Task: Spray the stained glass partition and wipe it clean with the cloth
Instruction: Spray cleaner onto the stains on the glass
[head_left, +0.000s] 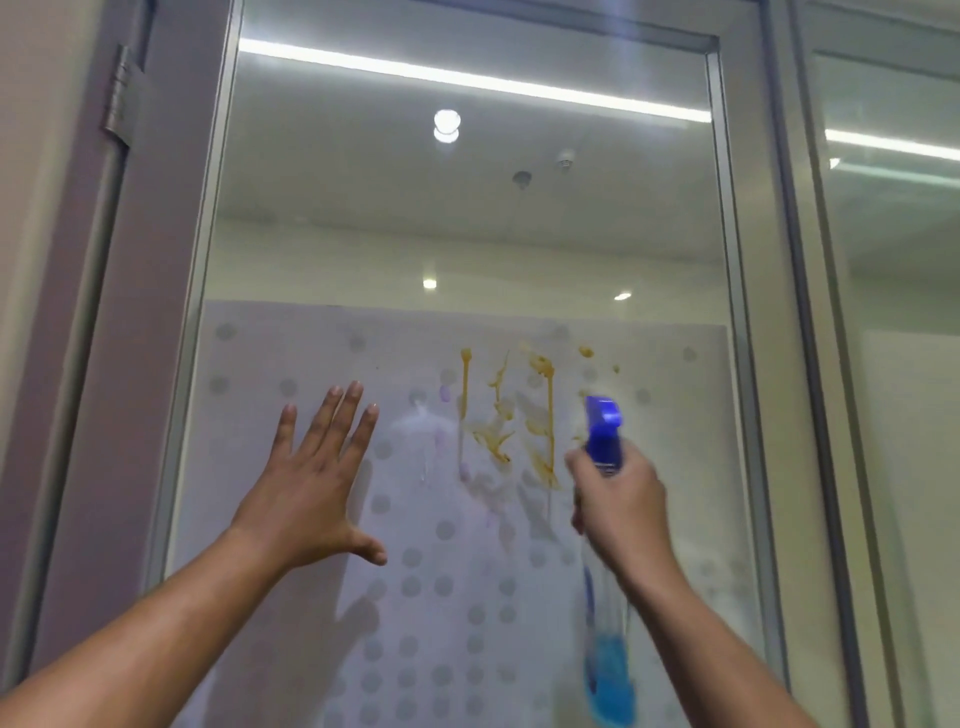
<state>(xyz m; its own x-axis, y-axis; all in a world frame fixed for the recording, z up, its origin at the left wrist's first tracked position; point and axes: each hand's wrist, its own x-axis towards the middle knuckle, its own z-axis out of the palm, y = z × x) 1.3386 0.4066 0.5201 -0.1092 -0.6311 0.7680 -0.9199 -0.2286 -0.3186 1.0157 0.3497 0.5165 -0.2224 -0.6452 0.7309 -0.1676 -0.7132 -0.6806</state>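
Spray bottle upright in my right hand, long axis near vertical, blue nozzle head up and aimed toward the glass partition. Fingers wrapped tight round the neck. Left hand spread wide, fingers apart, flat toward the frosted dotted band; I cannot tell if it touches. Yellow-brown stains run in vertical drips between the hands, just left of the nozzle. Bottle base blurred and cut off at the bottom edge; blue liquid smeared by motion.
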